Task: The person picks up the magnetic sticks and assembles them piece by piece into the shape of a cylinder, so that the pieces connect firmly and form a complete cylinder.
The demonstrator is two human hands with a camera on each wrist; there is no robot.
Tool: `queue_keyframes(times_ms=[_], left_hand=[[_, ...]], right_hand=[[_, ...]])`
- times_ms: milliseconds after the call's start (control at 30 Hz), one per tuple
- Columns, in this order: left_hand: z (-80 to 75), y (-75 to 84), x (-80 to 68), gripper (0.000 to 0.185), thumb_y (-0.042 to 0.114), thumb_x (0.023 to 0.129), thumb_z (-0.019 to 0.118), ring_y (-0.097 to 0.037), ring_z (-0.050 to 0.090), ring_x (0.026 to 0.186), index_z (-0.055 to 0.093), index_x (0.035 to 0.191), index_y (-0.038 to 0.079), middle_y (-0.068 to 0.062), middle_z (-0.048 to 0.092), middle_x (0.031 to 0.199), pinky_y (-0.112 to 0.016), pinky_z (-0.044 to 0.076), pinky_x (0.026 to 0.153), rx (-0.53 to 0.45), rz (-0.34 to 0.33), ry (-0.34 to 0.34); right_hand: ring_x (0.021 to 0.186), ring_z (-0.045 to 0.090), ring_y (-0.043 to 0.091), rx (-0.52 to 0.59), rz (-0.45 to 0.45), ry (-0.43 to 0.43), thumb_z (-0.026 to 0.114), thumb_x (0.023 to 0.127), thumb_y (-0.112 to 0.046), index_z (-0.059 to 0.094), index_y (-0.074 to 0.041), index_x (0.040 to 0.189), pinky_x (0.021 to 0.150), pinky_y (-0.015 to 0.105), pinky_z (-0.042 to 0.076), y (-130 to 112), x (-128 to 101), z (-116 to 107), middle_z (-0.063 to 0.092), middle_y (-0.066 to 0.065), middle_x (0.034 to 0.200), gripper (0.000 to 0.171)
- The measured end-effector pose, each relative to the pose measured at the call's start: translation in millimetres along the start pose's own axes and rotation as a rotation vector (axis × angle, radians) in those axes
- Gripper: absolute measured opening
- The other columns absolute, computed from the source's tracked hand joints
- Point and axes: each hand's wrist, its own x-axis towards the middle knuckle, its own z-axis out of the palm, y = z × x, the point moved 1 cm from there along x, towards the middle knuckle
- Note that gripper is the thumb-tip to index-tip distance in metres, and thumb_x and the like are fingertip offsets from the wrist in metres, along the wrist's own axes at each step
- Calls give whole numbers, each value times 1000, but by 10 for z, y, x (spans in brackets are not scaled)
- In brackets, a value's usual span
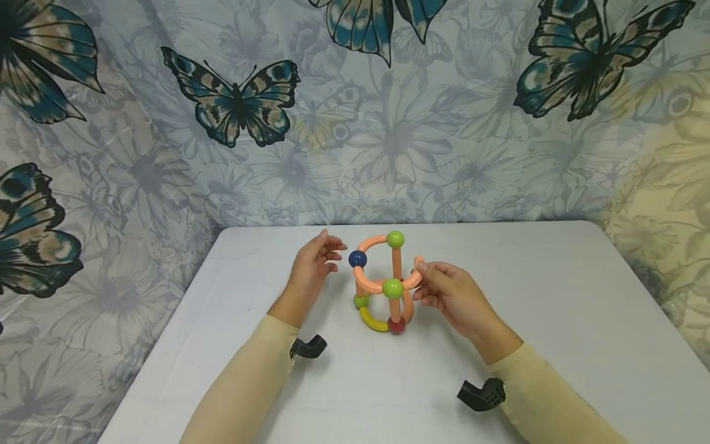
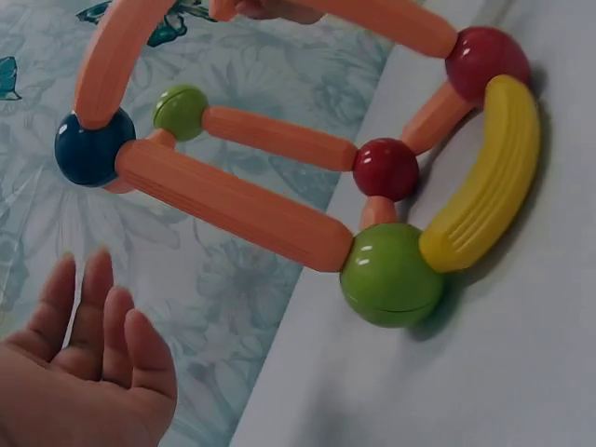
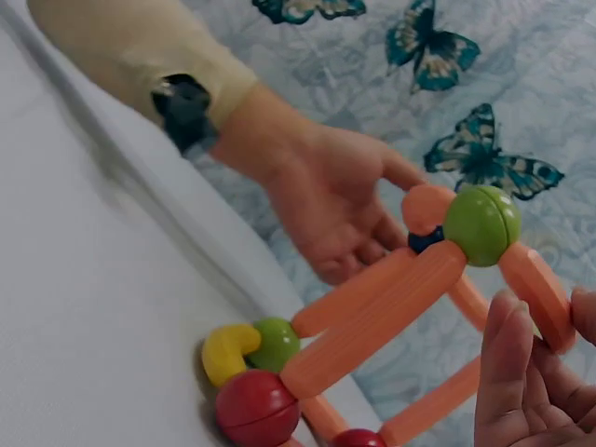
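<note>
A toy frame [image 1: 384,285] of orange rods joined by coloured balls stands in the middle of the white table [image 1: 554,320]. My right hand [image 1: 423,275] pinches the end of a curved orange rod [image 1: 413,280] at the frame's right side; the right wrist view shows my fingers [image 3: 512,372] against that rod [image 3: 537,291], below a green ball [image 3: 481,223]. My left hand [image 1: 333,251] hovers just left of the blue ball [image 1: 357,259], fingers relaxed and holding nothing. In the left wrist view the left hand [image 2: 93,358] is apart from the blue ball [image 2: 90,147], green ball [image 2: 391,275] and yellow curved piece [image 2: 489,177].
A butterfly-and-flower printed cloth [image 1: 388,123] hangs behind the table and drapes down both sides. The table's left edge [image 1: 166,320] and right edge [image 1: 654,296] drop off to the cloth. Black camera mounts [image 1: 307,347] sit on both wrists.
</note>
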Motion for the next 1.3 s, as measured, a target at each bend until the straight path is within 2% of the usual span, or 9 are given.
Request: queue_keyframes(times_ms=[133,233,333,433,600,800,967,1133,1300], left_hand=[[113,21,220,58,47,116,46,-35,57,123,63,140,-3,-18,66,139,-43,48,100,72,-28,-210],[210,23,325,68,51,117,37,-37,52,139,54,154,-4,-19,59,152,-56,37,117,84,-45,-384],[291,19,392,78,58,116,32,-39,50,144,47,160,-4,-21,55,157,-65,29,120,61,-62,-525],[347,14,439,86,65,113,35,-41,52,142,45,161,-5,-22,56,155,-69,31,116,28,-74,-605],[379,-10,469,94,73,106,45,-39,58,135,50,157,-6,-12,66,143,-70,35,111,16,-96,-613],[395,-43,444,98,75,103,50,-38,59,134,50,157,-7,-7,70,137,-70,36,110,36,-86,-622],[435,-37,414,86,65,110,42,-38,60,132,51,155,-8,-6,72,134,-64,42,105,62,-56,-634],[461,-27,405,75,51,114,31,-37,61,131,52,154,-9,-5,72,132,-66,42,104,64,-49,-638],[470,-27,414,88,66,110,41,-38,61,131,52,154,-9,-6,72,133,-68,41,105,67,-51,-653]], right_hand=[[84,72,21,-26,-5,-14,68,111,-35,72,2,110,75,29,60,20,-9,-5,73,12,100,37],[84,72,22,-28,-7,-22,69,111,-32,71,2,110,75,30,60,24,-16,-10,73,17,104,34],[84,72,22,-25,-3,-26,70,110,-31,70,2,111,75,29,60,27,-13,-9,73,19,105,33],[83,72,21,-27,2,-27,69,110,-33,71,2,111,75,29,60,25,-11,-4,73,16,103,35],[83,71,21,-48,6,-32,68,111,-38,71,2,111,76,31,59,22,3,15,73,13,102,40],[83,70,21,-56,10,-24,68,111,-40,72,1,108,79,34,60,21,18,38,72,12,100,41],[82,69,21,-58,24,-20,68,110,-42,72,-1,106,80,34,59,18,38,60,71,15,101,41],[83,69,22,-56,32,-23,68,110,-45,72,-2,104,78,33,57,26,72,66,70,18,100,43],[82,69,21,-47,36,-18,68,110,-44,71,-3,104,77,32,57,33,99,64,69,16,96,41]])
